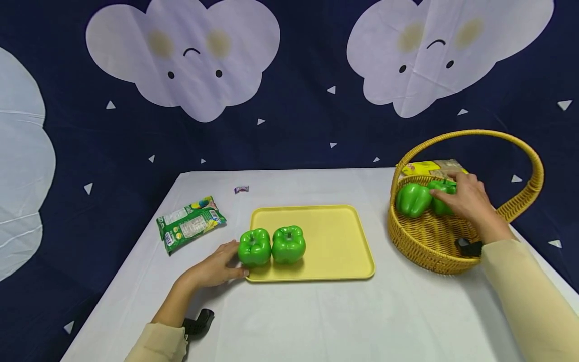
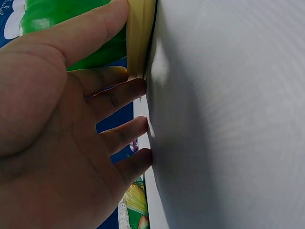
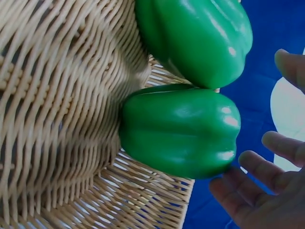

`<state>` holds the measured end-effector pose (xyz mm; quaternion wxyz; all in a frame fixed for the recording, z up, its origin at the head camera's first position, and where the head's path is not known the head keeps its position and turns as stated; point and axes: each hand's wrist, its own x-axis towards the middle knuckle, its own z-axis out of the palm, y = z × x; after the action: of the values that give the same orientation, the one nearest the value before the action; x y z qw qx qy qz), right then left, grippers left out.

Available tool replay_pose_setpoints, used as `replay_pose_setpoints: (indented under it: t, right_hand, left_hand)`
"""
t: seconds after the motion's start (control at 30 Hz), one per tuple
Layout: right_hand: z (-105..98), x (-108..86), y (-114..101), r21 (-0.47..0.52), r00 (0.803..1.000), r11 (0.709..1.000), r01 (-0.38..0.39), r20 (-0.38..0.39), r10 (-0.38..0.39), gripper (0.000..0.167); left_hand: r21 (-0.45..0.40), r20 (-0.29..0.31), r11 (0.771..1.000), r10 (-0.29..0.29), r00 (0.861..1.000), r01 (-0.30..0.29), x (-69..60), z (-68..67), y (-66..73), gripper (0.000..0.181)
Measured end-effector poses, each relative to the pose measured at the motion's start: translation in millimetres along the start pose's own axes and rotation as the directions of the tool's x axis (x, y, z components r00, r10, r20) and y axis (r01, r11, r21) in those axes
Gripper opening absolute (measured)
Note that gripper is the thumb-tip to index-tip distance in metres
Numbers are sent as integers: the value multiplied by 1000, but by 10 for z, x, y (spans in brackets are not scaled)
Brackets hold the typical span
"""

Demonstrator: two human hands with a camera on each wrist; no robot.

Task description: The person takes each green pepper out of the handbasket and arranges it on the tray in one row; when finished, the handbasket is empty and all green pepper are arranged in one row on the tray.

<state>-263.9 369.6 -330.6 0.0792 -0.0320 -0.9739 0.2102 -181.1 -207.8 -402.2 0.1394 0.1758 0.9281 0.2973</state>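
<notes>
Right wrist view shows two glossy, lobed green peppers (image 3: 181,131).

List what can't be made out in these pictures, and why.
Head view: the yellow packet's lower part, hidden behind the basket.
Head view: any print on the small wrapper, too small to read.
Right wrist view: the rest of the upper pepper, cut off by the top edge.
</notes>
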Motion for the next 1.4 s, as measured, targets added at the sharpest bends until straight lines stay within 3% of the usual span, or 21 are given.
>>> replay_pose_setpoints:
  t: [0.23, 0.53, 0.8, 1.07, 1.23, 1.4]
  right_hand:
    - [31, 33, 59, -5, 998, 998, -61, 21, 61, 93]
    - [53, 61, 96, 0, 999, 1000, -30, 34, 30, 93]
    - [46, 67, 104, 25, 997, 999, -47, 56, 45, 100]
    - [79, 63, 125, 28, 992, 999, 31, 124, -35, 93]
    - [88, 69, 140, -4, 982, 999, 51, 181, -49, 100]
    - [93, 70, 151, -13, 982, 998, 59, 182, -56, 96]
  left_hand:
    - [14, 2, 1000, 3, 1000, -3, -1, -17, 13, 79]
    - [11, 2, 1000, 1, 1000, -1, 11, -15, 9, 76]
    - [-2, 2, 1000, -14, 1000, 14, 11, -19, 10, 77]
    - [7, 6, 1000, -15, 1000, 15, 2, -26, 33, 78]
    - [0, 3, 1000, 0, 1000, 0, -10, -30, 42, 76]
    - [0, 6, 1000, -5, 1000, 5, -25, -26, 42, 77]
